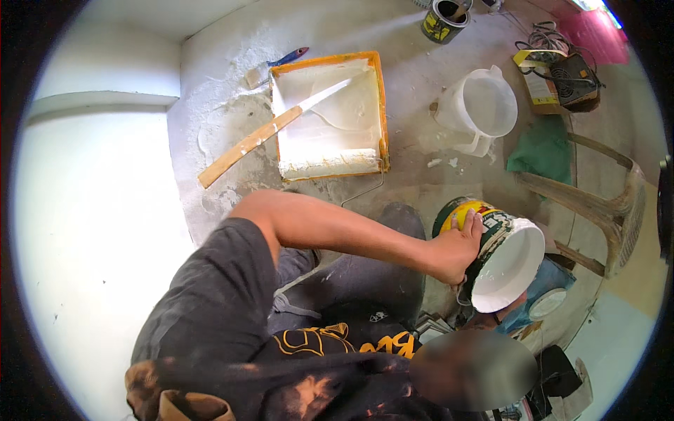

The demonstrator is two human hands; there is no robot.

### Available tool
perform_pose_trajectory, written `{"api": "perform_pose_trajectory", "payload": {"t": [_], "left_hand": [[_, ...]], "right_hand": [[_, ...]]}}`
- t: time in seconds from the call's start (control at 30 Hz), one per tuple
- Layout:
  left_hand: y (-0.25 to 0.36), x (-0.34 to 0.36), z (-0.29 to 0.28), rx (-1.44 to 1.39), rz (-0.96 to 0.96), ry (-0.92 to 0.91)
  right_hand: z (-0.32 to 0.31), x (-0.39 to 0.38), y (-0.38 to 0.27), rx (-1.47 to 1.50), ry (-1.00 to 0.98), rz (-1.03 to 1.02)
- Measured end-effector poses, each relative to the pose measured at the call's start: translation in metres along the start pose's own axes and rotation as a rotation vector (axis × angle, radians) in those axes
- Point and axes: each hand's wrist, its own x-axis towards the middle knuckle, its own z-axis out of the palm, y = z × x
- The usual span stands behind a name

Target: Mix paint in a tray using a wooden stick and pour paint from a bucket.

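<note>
Head view: a paint bucket [497, 235] tilts right of centre.
The left hand [453, 256] curves over its side, fingers slightly apart; the right hand [514, 306], below, is mostly hidden, its fingers impossible to tell. Farther, a roller tray [383, 105] lies upper centre.

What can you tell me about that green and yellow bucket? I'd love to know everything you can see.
The paint bucket looks like plastic: a round wall printed dark green and yellow with pale lettering, white smears near the mouth, and a white interior. It has no lid. It looks tilted, mouth turned toward the picture's lower right. The left hand grips its side; beneath the rim, the right hand is mostly hidden, so its hold is unclear.
</note>
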Motion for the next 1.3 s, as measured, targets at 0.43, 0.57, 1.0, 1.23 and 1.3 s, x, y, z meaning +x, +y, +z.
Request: {"api": "perform_pose_trajectory", "payload": {"t": [0.43,0.57,1.0,1.23,1.3], "left_hand": [[-0.104,0.086,0.069,-0.022,0.009,0.035],[-0.116,0.086,0.049,-0.219,-0.066,-0.125],[-0.156,-0.151,-0.111,0.507,0.054,-0.197],[-0.189,-0.27,-0.138,0.675,-0.45,0.557],[-0.234,-0.29,-0.135,0.804,-0.746,0.703]], "right_hand": [[0.059,0.042,0.003,0.269,0.194,0.225],[0.063,0.04,-0.004,1.098,-0.124,0.285],[0.151,0.107,-0.153,0.313,-0.169,-0.251],[0.299,0.11,-0.174,0.606,-0.06,-0.032],[0.293,0.131,-0.16,0.747,-0.094,0.036]]}}
